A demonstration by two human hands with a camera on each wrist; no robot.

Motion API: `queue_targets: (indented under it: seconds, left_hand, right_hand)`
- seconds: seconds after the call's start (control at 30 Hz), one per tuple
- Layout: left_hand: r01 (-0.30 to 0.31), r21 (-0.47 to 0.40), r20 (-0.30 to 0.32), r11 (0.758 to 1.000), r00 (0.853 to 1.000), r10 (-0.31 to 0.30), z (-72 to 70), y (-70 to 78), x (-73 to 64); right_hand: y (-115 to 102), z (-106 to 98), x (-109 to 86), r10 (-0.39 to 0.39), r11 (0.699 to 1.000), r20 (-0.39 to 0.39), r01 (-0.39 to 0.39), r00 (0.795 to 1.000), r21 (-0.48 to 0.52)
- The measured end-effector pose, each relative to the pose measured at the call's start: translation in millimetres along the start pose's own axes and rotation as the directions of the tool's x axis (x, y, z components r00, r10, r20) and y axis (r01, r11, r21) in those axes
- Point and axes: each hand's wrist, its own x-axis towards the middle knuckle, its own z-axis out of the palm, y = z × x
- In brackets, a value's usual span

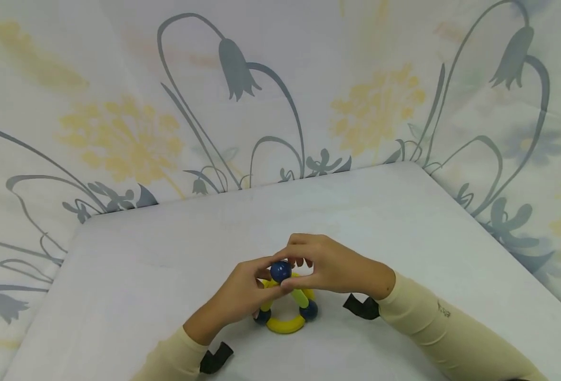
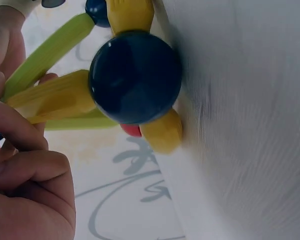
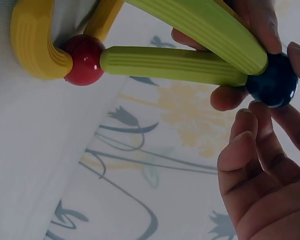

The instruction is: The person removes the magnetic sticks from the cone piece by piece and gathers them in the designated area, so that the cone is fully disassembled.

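Observation:
A magnetic ball-and-rod frame stands on the table between both hands. At its top sits a dark blue ball (image 1: 281, 271), where light green rods (image 3: 175, 66) and a yellow rod (image 2: 55, 97) meet. Curved yellow pieces (image 1: 285, 325) form a ring at the base, joined by lower blue balls (image 1: 309, 310) and a red ball (image 3: 85, 60). My left hand (image 1: 242, 291) grips the top joint from the left, thumb below the top ball and index finger beside it. From the right, my right hand (image 1: 332, 263) pinches that same ball between thumb and fingertips.
The white table (image 1: 166, 248) carries the frame near its front. Patterned fabric walls (image 1: 280, 106) with grey and yellow flowers rise behind and at both sides. Black straps (image 1: 362, 307) hang beneath each wrist, by the cream sleeves (image 1: 442, 317).

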Motion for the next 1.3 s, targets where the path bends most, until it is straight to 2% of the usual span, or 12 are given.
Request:
queue_targets:
  seconds: [0.17, 0.5, 0.77, 0.97, 1.3]
  left_hand:
    - [-0.012, -0.040, -0.007, 0.999, 1.000, 0.012, 4.5, -0.4, -0.6]
    - [-0.013, -0.118, -0.002, 0.993, 1.000, 0.013, 7.4, -1.9, -1.9]
    - [-0.008, -0.115, 0.006, 0.993, 1.000, 0.009, 4.8, -1.6, -2.2]
    - [-0.008, -0.094, -0.010, 0.996, 1.000, 0.007, 2.5, -0.1, 0.1]
    - [0.009, -0.100, -0.001, 0.995, 1.000, -0.009, 5.2, -1.0, -1.5]
  right_hand:
    - [0.5, 3.0, -2.0, -0.008, 1.000, 0.005, 0.008, 1.000, -0.023]
    - [-5.9, 1.0, -0.3, 0.068, 0.997, 0.066, -0.065, 0.995, -0.039]
    - [-5.5, 1.0, 2.1, 0.086, 0.996, 0.084, -0.086, 0.993, -0.007]
    - [-3.1, -1.0, 3.8, 0.074, 0.997, 0.079, -0.074, 0.994, -0.005]
    - [-3.1, 1.4, 1.5, 0.091, 0.995, 0.109, -0.095, 0.990, 0.032]
